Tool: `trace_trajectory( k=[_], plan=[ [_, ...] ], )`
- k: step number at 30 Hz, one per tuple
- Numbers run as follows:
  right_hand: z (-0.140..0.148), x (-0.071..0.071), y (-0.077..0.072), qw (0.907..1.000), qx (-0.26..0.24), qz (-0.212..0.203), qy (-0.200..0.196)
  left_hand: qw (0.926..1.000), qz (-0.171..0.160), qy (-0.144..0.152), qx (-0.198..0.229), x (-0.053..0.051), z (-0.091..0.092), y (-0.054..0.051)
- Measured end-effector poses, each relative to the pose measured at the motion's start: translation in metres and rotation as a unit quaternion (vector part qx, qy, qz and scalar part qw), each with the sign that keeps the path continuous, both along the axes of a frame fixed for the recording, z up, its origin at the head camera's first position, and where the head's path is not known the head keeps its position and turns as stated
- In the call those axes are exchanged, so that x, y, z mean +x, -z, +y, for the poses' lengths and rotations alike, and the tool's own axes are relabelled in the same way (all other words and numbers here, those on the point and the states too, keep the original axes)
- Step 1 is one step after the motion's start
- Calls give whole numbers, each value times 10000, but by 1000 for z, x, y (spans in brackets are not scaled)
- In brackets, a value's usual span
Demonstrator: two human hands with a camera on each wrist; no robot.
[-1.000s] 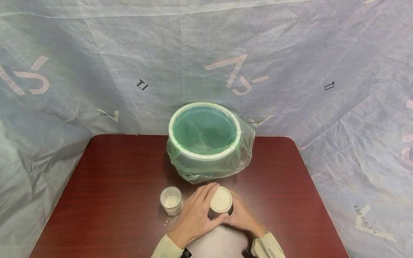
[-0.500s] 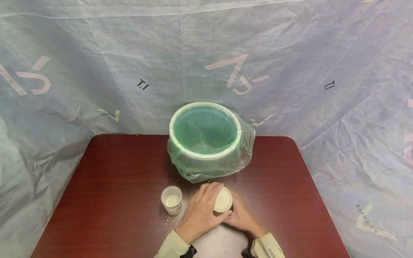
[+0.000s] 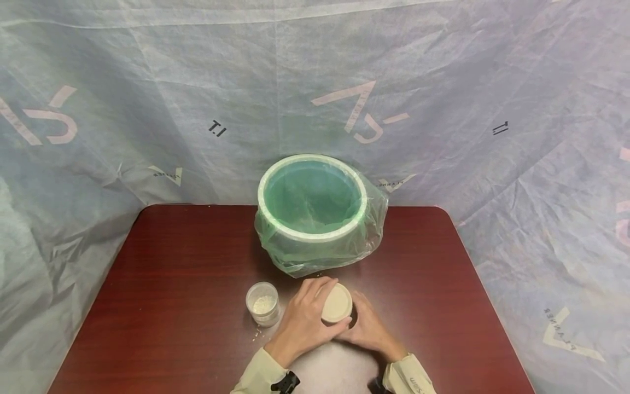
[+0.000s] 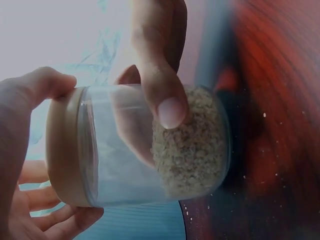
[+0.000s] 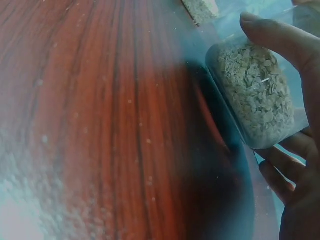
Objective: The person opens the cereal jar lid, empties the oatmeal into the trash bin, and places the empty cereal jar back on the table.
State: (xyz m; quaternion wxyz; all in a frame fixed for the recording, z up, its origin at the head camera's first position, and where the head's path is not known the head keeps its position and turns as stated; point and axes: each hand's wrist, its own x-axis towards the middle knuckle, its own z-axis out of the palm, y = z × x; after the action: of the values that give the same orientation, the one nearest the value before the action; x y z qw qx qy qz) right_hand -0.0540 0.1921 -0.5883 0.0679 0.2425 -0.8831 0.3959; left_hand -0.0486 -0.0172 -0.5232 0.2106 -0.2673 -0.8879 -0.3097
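Note:
A clear jar with a beige lid stands between both hands near the table's front. My left hand holds the lid, thumb on one side and fingers round the other. Lower down, my right hand grips the jar's body, its thumb across the glass in the left wrist view. Pale oat-like flakes fill the lower part of the jar. Left of my left hand, an uncovered clear cup contains similar pale flakes.
A round bin lined with a green plastic bag stands behind the hands. Loose flakes lie on the dark red table by the cup. Grey printed sheeting hangs round the back and sides.
My left hand and the lid shift slightly right, then slightly back left. The right hand keeps its grip on the jar in nearly the same place. The cup and bin have not moved.

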Motion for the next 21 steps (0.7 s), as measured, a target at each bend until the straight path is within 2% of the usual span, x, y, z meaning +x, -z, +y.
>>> trace_trajectory(
  k=[8, 21],
  plan=[
    [3, 2, -6, 9999, -68, -107, 42, 9993, -88, 79, 355, 2, -4, -1],
    [14, -7, -22, 9993, 111, 300, -175, 9961, -137, 170, 853, 0, -12, -3]
  ],
)
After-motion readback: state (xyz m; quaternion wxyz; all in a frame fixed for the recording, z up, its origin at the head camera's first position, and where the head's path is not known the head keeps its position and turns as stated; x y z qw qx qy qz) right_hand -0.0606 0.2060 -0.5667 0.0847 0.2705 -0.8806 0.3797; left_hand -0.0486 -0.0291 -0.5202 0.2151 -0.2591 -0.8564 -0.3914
